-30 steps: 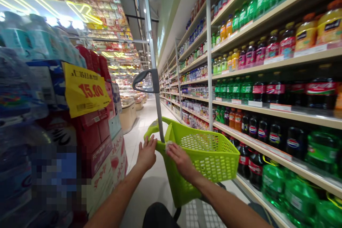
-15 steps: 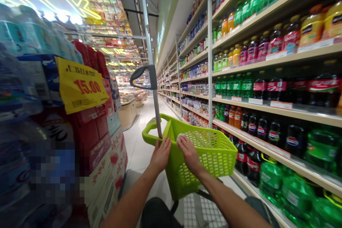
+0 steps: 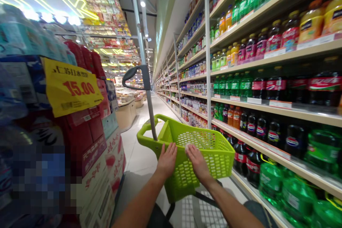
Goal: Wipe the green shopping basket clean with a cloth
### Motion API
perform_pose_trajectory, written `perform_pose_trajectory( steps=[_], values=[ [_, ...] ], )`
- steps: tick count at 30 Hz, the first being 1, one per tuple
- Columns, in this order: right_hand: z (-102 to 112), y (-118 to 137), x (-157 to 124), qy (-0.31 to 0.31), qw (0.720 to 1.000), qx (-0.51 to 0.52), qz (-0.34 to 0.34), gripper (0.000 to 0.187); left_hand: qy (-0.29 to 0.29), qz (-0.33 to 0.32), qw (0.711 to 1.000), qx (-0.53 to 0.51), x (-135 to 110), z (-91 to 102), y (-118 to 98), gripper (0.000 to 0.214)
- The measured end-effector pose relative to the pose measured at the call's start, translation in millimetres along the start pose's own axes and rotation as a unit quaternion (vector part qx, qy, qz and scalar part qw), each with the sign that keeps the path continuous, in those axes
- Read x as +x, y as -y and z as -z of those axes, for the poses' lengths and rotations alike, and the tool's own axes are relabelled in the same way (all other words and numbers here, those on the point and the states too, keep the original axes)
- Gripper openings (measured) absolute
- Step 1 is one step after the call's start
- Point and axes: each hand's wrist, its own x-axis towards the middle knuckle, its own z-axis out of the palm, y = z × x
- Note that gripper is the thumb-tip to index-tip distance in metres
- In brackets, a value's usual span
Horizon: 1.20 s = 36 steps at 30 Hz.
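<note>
A lime-green plastic shopping cart basket (image 3: 175, 187) with a perforated side stands on a dark frame in front of me. My left hand (image 3: 166, 159) lies flat against its near side just below the rim, fingers stretched out, with no object under them that I can see. A small whitish wad of cloth or tissue (image 3: 187, 148) is under the fingertips of my right hand (image 3: 198, 162), pressed onto the basket's near rim. My right fingers are held together over it. The basket's inside looks bare where it shows.
A metal pole (image 3: 141, 42) with a grey loop handle (image 3: 135, 77) rises at the cart's left. Drink shelves (image 3: 267, 101) run along the right. Stacked cartons (image 3: 103, 185) with a yellow price sign (image 3: 72, 87) stand on the left. A pale tiled aisle (image 3: 133, 146) leads ahead.
My right hand has slid slightly right and down along the rim with the whitish wad. My left hand has moved a little right and down. The view has shifted slightly.
</note>
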Motion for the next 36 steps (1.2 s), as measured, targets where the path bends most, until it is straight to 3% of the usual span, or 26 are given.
perform_pose_trajectory(
  steps=[3,5,7,9,12,16,19,23,25,27,29,32,36],
  values=[
    [-13.7,-5.9,-50.3,0.096,0.995,-0.012,0.021,0.056,0.017,0.006,1.000,-0.008,1.8,-2.7,-8.0,0.057],
    [-11.0,-11.2,-69.6,0.127,0.992,-0.009,0.020,0.055,0.018,0.003,1.000,-0.002,2.8,-2.9,-9.1,0.058],
    [2.5,-18.7,-61.2,0.091,0.996,-0.007,-0.004,0.054,0.014,-0.010,1.000,0.001,5.6,-2.1,-10.8,0.059],
    [17.7,-27.9,-35.6,0.023,0.999,-0.008,-0.032,0.054,0.015,-0.021,1.000,-0.008,10.2,-1.2,-15.6,0.059],
    [23.2,-38.3,-16.2,-0.022,0.998,-0.019,-0.048,0.053,0.035,-0.016,0.999,-0.021,17.2,-1.0,-26.3,0.060],
    [5.2,-42.4,-70.0,0.052,0.998,-0.030,-0.024,0.054,0.048,-0.003,0.999,-0.020,20.3,-1.4,-36.0,0.062],
    [7.9,-50.2,-96.5,0.087,0.996,-0.027,-0.022,0.054,0.048,-0.015,0.999,-0.019,21.2,-0.9,-39.8,0.063],
    [30.9,-70.0,-55.5,0.009,0.997,-0.038,-0.062,0.053,0.052,-0.027,0.998,-0.030,24.9,-1.9,-47.5,0.061],
    [32.6,-74.5,-41.4,-0.014,0.997,-0.043,-0.069,0.054,0.053,-0.022,0.998,-0.026,26.1,-3.1,-50.4,0.061],
    [25.1,-73.5,-52.8,0.008,0.997,-0.044,-0.060,0.054,0.055,-0.022,0.998,-0.025,26.1,-4.0,-51.1,0.063],
    [16.4,-72.0,-81.2,0.063,0.996,-0.047,-0.047,0.052,0.061,-0.027,0.997,-0.030,25.5,-4.2,-49.8,0.064],
    [21.0,-80.2,-106.6,0.109,0.991,-0.059,-0.044,0.050,0.066,-0.025,0.997,-0.041,25.5,-3.8,-47.0,0.067],
    [47.8,-101.8,-67.7,0.008,0.994,-0.068,-0.089,0.052,0.053,-0.008,0.998,-0.042,27.7,-4.4,-43.8,0.071]
  ],
)
